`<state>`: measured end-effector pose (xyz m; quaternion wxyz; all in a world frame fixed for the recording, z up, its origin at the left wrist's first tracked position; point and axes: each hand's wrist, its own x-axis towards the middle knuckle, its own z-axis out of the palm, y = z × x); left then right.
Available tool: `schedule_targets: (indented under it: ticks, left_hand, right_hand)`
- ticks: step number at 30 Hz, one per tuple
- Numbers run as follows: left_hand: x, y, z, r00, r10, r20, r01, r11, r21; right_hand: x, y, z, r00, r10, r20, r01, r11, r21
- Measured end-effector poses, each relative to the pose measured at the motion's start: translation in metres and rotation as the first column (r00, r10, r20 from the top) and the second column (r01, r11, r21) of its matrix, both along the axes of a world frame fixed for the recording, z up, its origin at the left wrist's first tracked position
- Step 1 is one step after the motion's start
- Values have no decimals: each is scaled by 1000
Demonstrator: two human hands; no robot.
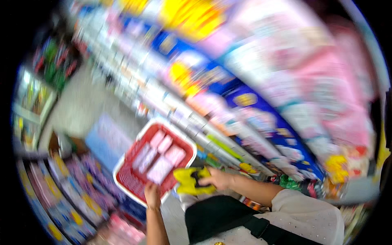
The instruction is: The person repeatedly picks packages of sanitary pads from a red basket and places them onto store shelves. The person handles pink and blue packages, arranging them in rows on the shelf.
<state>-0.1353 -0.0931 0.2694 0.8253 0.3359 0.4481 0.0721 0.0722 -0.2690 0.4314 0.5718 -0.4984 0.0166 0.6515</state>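
Note:
A red plastic shopping basket (139, 134) with a white rim is in front of me, tilted in the view. My left hand (152, 195) is closed over its near rim, fingertips on the inner side. Several pink and pale lilac soft packs (160, 170) lie in the basket. To the right of them, my right hand (219, 178) grips yellow packs with black marks (186, 181). These yellow packs are at the basket's right rim, partly overlapping it. Blur hides their exact kind and number.
Shelving (183, 113) with white price strips runs diagonally along the right, stacked with pink, blue and yellow packages (260, 101). More packaged goods (76, 196) stand at lower left. Behind the basket are a bluish floor patch (107, 141) and grey floor (82, 101). A glass-fronted case (32, 101) stands far left.

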Motion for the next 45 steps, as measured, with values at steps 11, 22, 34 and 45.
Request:
schedule_targets:
  ticks: [11, 22, 34, 45]
  left_hand:
    - [164, -92, 535, 515, -780, 357, -122, 345, 931]
    - [273, -273, 660, 382, -904, -194, -435, -361, 825]
    - [405, -322, 633, 565, -771, -293, -469, -592, 655]
    - [359, -321, 669, 330, -804, -494, -408, -593, 694]
  right_hand:
    - [-44, -228, 375, 369, -747, 553, 394, 664, 635]
    - [17, -365, 514, -300, -656, 692, 667, 374, 644]
    - [208, -335, 472, -42, -943, 331, 406, 286, 868]
    - [203, -430, 460, -187, -822, 537, 502, 390, 772]
